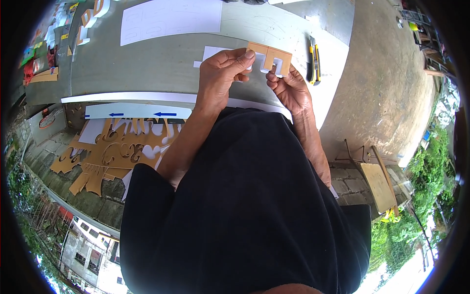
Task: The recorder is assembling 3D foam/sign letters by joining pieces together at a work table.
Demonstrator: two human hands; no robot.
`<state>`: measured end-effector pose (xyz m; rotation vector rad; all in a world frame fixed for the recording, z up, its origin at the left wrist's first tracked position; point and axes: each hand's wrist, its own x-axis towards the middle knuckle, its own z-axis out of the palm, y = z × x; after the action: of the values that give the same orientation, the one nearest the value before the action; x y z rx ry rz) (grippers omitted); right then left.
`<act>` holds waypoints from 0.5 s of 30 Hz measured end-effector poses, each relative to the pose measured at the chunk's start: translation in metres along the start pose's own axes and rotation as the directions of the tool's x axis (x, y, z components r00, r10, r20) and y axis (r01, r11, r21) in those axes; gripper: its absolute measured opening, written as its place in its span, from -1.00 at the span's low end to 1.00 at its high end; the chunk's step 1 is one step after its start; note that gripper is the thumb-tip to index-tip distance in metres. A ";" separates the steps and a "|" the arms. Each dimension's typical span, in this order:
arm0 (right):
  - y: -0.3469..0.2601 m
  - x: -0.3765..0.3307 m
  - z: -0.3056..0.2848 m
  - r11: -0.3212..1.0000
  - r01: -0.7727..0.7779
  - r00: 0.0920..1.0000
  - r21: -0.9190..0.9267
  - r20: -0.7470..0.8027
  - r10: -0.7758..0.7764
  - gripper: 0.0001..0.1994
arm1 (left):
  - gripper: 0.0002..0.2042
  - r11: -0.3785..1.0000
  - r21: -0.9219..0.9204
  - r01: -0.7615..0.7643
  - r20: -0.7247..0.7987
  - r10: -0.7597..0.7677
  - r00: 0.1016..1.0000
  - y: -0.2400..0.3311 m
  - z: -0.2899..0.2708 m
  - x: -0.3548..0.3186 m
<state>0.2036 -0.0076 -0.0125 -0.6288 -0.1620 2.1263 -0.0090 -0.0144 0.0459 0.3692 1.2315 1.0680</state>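
Between my two hands, above the table, is a small cut-out board letter with a brown face and white sides. It has a long straight edge along its far side and prongs pointing toward me. My left hand pinches its left end between thumb and fingers. At the right end, my right hand grips it, one fingertip reaching into the gap between prongs. White paper or board lies partly hidden behind my left hand. Just right of my right hand rests a yellow and black box cutter.
A white sheet with faint outlines lies at the table's far side. More cut-out letters stand at the far left. A white strip runs along the near edge. Brown board offcuts are piled below at left; a wooden stool is at right.
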 end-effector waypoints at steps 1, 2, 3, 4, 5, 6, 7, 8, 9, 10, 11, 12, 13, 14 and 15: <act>0.000 0.000 -0.001 1.000 0.002 1.000 0.000 -0.009 -0.002 -0.86 | -0.61 1.000 0.001 0.001 0.002 -0.001 1.000 0.000 0.000 0.000; 0.001 0.000 -0.001 1.000 0.004 1.000 0.000 -0.019 -0.004 -0.86 | -0.62 1.000 -0.008 -0.011 -0.002 0.011 1.000 -0.001 0.001 0.000; 0.000 0.000 -0.002 1.000 0.007 1.000 0.001 -0.019 -0.007 -0.86 | -0.63 1.000 -0.016 -0.023 -0.005 0.023 1.000 -0.001 0.001 -0.001; 0.000 0.000 -0.002 1.000 0.010 1.000 -0.003 -0.006 -0.010 -0.86 | -0.63 1.000 -0.014 -0.023 -0.003 0.023 1.000 -0.002 0.001 -0.001; 0.000 0.000 -0.002 1.000 0.013 1.000 -0.007 0.007 -0.013 -0.85 | -0.63 0.999 -0.024 -0.026 -0.003 0.026 1.000 -0.003 0.001 -0.002; 0.000 0.000 -0.001 1.000 0.016 1.000 -0.006 0.008 -0.016 -0.85 | -0.63 0.999 -0.034 -0.031 -0.002 0.031 1.000 -0.004 0.001 -0.002; -0.001 0.000 0.000 1.000 0.019 1.000 -0.019 -0.002 -0.019 -0.85 | -0.63 0.999 -0.032 -0.033 0.001 0.033 0.999 -0.004 0.000 -0.001; -0.002 -0.001 0.001 0.999 0.021 1.000 -0.033 -0.012 -0.021 -0.84 | -0.64 0.998 -0.033 -0.060 0.009 0.060 0.998 -0.005 0.000 0.000; -0.002 -0.002 0.004 0.999 0.023 1.000 -0.031 -0.010 -0.024 -0.84 | -0.64 0.996 -0.034 -0.088 0.016 0.088 0.996 -0.005 -0.001 0.001; -0.002 -0.003 0.007 0.997 0.033 0.999 -0.071 -0.031 -0.036 -0.84 | -0.64 0.995 -0.031 -0.089 0.018 0.090 0.996 -0.005 -0.001 0.001; -0.002 -0.003 0.009 0.993 0.042 0.997 -0.110 -0.052 -0.048 -0.84 | -0.65 0.990 -0.030 -0.139 0.027 0.140 0.990 -0.004 -0.001 0.000; -0.003 -0.004 0.012 0.993 0.047 0.997 -0.109 -0.052 -0.053 -0.84 | -0.66 0.982 -0.030 -0.186 0.037 0.187 0.982 -0.004 -0.001 -0.001; -0.004 -0.004 0.014 0.989 0.060 0.997 -0.132 -0.030 -0.065 -0.82 | -0.66 0.982 -0.028 -0.186 0.042 0.187 0.981 -0.004 -0.002 -0.002; -0.005 -0.004 0.016 0.985 0.073 0.997 -0.156 -0.008 -0.076 -0.80 | -0.68 0.983 -0.004 -0.185 0.051 0.185 0.981 -0.003 -0.003 -0.002; -0.006 -0.004 0.017 0.985 0.077 0.997 -0.154 -0.008 -0.079 -0.80 | -0.70 0.982 0.020 -0.185 0.059 0.184 0.981 -0.002 -0.005 -0.003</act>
<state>0.2012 -0.0052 0.0056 -0.7157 -0.3398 2.0466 -0.0119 -0.0190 0.0441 0.5382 1.1781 1.1926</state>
